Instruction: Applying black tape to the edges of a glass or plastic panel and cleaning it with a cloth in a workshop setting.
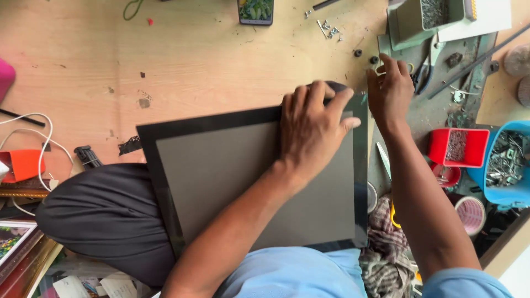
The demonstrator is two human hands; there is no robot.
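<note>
With the left hand pressing flat, fingers spread, on the dark frame at centre, half on the counter, half on the knee, and the right hand pinching among small screws upper right, the frame could tip.

Counted: one black picture frame, two hands, one phone, one red tray of nails, one blue bin, one pink tape roll.
</note>
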